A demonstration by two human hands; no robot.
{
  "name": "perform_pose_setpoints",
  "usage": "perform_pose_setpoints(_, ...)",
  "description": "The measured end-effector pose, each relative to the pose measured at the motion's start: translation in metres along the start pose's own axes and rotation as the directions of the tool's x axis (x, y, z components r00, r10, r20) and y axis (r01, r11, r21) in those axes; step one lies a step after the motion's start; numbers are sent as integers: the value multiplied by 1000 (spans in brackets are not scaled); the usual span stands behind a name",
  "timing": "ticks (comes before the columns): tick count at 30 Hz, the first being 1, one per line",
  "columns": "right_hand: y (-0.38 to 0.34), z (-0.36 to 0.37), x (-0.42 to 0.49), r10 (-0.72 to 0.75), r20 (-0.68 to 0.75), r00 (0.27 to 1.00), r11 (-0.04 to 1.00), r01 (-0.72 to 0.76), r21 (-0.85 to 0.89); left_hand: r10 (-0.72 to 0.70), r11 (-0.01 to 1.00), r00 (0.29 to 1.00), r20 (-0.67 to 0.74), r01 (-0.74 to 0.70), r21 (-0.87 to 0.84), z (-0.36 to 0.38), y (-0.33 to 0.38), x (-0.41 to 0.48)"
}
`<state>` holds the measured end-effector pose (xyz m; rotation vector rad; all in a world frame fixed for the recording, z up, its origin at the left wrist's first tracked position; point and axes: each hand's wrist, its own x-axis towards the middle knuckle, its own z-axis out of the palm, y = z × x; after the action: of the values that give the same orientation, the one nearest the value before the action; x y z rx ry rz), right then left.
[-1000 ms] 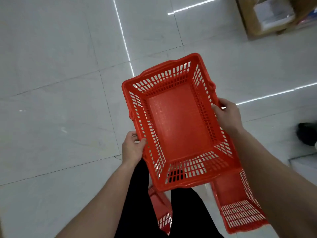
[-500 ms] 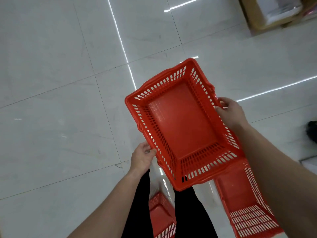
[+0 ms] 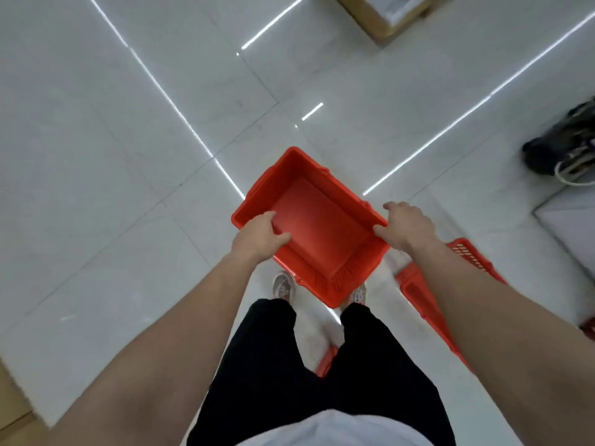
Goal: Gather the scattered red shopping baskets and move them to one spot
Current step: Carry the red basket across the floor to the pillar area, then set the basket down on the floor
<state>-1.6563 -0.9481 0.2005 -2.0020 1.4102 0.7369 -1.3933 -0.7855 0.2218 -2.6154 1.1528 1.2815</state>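
There is a single view, from a wide-angle camera worn on the person's head, facing almost straight down. It sits close above the forearms, which enter from the two lower corners and reach toward the middle. The person's black trousers (image 3: 309,375) fill the near centre, directly beneath the lens. The glossy white tiled floor (image 3: 96,156) spreads to the far and left edges, its straight seams bowed by the lens. No other view overlaps it.

second red basket (image 3: 418,292) half hidden behind right forearm, cardboard box (image 3: 376,19) cut off at top edge
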Motion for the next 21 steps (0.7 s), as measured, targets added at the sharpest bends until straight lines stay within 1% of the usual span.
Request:
perform_pose_setpoints(2,7,-11,-34,57,-20,998,998,-57,-5,133,977,990,39,-137,162,-23,33,0)
perform_pose_setpoints(4,13,-16,-69,156,-42,987,987,-154,39,262,915,960,99,-279,292,-38,65,-1)
perform_pose_setpoints(6,16,-16,-104,283,-61,957,954,-274,122,384,816,908,165,-418,399,-47,94,-2)
perform_pose_setpoints(8,16,-8,-140,424,-73,903,886,-397,238,495,697,834,244,-549,460,-51,120,-7)
perform_pose_setpoints(11,7,15,-195,626,-38,779,711,-549,439,613,499,694,378,-710,497,-51,149,-24)
perform_pose_setpoints(13,-5,38,-233,715,-6,699,588,-596,546,656,368,606,450,-777,510,-48,159,-42)
perform_pose_setpoints(18,-32,114,-338,836,145,529,301,-663,685,668,101,430,607,-861,498,-17,166,-108)
perform_pose_setpoints(21,-50,169,-400,883,233,408,107,-658,745,645,-53,316,696,-890,453,17,164,-159)
